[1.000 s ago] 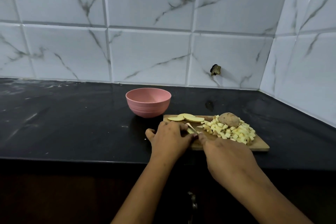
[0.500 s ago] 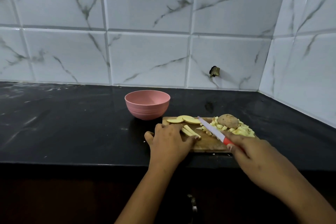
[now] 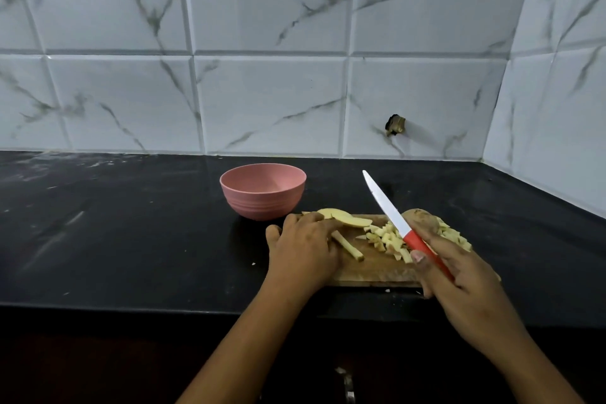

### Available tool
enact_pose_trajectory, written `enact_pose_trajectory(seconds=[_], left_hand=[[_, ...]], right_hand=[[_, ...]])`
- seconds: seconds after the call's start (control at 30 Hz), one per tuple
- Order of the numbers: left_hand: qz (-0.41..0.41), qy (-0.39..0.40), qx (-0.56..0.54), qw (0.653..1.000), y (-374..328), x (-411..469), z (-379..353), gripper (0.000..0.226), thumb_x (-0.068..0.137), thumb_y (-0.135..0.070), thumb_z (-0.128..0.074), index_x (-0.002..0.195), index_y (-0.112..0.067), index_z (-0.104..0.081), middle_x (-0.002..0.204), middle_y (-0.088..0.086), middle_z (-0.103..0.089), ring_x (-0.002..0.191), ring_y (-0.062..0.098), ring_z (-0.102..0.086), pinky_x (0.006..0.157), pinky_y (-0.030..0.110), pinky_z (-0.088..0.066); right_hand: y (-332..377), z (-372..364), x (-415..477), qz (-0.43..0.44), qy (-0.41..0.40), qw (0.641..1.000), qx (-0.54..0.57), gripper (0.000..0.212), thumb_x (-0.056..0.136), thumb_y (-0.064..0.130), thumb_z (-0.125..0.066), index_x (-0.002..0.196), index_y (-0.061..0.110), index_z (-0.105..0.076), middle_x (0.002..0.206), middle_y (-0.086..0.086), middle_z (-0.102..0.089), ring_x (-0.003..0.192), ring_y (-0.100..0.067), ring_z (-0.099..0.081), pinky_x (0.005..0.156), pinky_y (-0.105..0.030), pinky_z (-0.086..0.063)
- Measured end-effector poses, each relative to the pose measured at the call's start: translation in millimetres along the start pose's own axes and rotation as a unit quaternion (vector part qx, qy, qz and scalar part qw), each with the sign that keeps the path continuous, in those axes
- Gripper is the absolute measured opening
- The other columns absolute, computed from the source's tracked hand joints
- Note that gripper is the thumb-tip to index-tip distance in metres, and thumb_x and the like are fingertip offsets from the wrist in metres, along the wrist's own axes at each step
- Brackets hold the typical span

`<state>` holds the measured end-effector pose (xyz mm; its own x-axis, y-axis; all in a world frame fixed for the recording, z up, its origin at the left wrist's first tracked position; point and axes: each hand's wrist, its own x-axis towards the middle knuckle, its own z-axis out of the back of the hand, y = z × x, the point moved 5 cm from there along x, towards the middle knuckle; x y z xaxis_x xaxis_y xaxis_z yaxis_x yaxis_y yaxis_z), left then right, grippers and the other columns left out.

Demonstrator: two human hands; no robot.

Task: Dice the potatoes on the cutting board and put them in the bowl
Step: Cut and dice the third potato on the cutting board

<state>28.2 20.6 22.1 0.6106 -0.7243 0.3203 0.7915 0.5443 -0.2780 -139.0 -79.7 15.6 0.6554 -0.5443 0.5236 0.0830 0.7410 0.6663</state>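
Pink bowl looks empty, just behind the cutting board. My left hand lies flat, pinning potato sticks. The knife was down cutting a second ago and now it's raised, right hand wrapped round the handle, so dicing's paused. That hand hides the board's right end.

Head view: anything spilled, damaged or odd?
A ragged dark hole breaks the wall tile behind the cutting board. Two potato bits lie off the board on the counter: one scrap to its left, another scrap at its front edge. Nothing else stands out.
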Motion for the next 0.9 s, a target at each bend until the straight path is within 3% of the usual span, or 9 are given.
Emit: enact_pose_trajectory(seconds=[0.13, 0.27, 0.33, 0.43, 0.6, 0.73, 0.9], left_hand=[[-0.027, 0.016, -0.013, 0.999, -0.4, -0.5, -4.1, 0.031, 0.097, -0.039, -0.04, 0.122, -0.046, -0.055, 0.146, -0.017, -0.031, 0.13, 0.012, -0.025, 0.094, 0.038, -0.022], [-0.029, -0.016, -0.032, 0.999, 1.9, -5.7, -3.3, 0.022, 0.09, -0.049, -0.052, 0.106, -0.037, -0.061, 0.14, -0.021, -0.033, 0.127, 0.007, -0.024, 0.086, 0.032, -0.015], [-0.033, -0.036, -0.041, 0.998, 1.1, -11.3, -1.3, 0.019, 0.087, -0.051, -0.056, 0.095, -0.035, -0.061, 0.136, -0.024, -0.035, 0.125, 0.004, -0.024, 0.086, 0.03, -0.013], [-0.032, -0.044, -0.069, 0.996, -1.7, -17.5, 1.2, 0.016, 0.085, -0.05, -0.06, 0.082, -0.036, -0.053, 0.125, -0.027, -0.038, 0.121, 0.002, -0.027, 0.088, 0.03, -0.015], [-0.014, -0.029, -0.153, 0.988, -2.9, -19.1, 4.2, 0.014, 0.084, -0.042, -0.065, 0.077, -0.035, -0.055, 0.08, -0.024, -0.05, 0.095, -0.003, -0.043, 0.077, 0.029, -0.017], [-0.008, -0.016, -0.179, 0.984, -0.8, -21.9, 6.7, 0.019, 0.083, -0.043, -0.067, 0.071, -0.04, -0.052, 0.077, -0.025, -0.053, 0.078, -0.013, -0.041, 0.078, 0.029, -0.018], [0.002, -0.001, -0.178, 0.984, -1.8, -22.4, 7.1, 0.018, 0.084, -0.046, -0.065, 0.07, -0.048, -0.055, 0.079, -0.026, -0.055, 0.081, -0.011, -0.04, 0.081, 0.029, -0.017]], right_hand=[[3.4, 2.0, -1.3, 0.001, 0.009, 1.0, 0.014, 0.037, 0.095, 0.022, -0.052, 0.12, 0.048, -0.049, 0.053, 0.009, -0.056, 0.052, -0.002, -0.051, 0.052, -0.013, -0.041], [4.7, -0.3, -2.0, -0.002, 0.015, 1.0, -0.016, 0.029, 0.093, 0.028, -0.053, 0.117, 0.044, -0.054, 0.057, 0.018, -0.058, 0.058, 0.003, -0.055, 0.055, -0.014, -0.041], [6.9, -2.3, -4.3, 0.0, 0.017, 0.998, -0.056, 0.037, 0.094, 0.028, -0.055, 0.123, 0.049, -0.048, 0.069, 0.026, -0.06, 0.075, 0.007, -0.059, 0.062, -0.013, -0.046], [12.1, -5.2, -11.2, -0.001, 0.029, 0.991, -0.132, 0.043, 0.095, 0.036, -0.051, 0.13, 0.055, -0.037, 0.097, 0.013, -0.068, 0.086, -0.007, -0.061, 0.073, -0.022, -0.052], [31.2, -4.4, -23.3, -0.025, 0.053, 0.97, -0.237, 0.042, 0.099, 0.045, -0.034, 0.139, 0.058, -0.028, 0.085, 0.018, -0.059, 0.066, 0.002, -0.053, 0.054, -0.016, -0.042], [41.1, -4.0, -28.2, -0.03, 0.055, 0.96, -0.272, 0.044, 0.101, 0.047, -0.027, 0.143, 0.057, -0.018, 0.098, 0.021, -0.049, 0.078, 0.0, -0.05, 0.059, -0.016, -0.04], [43.5, -8.2, -30.3, -0.031, 0.055, 0.953, -0.295, 0.045, 0.102, 0.045, -0.025, 0.145, 0.054, -0.018, 0.119, 0.02, -0.057, 0.09, -0.002, -0.057, 0.061, -0.015, -0.041]])
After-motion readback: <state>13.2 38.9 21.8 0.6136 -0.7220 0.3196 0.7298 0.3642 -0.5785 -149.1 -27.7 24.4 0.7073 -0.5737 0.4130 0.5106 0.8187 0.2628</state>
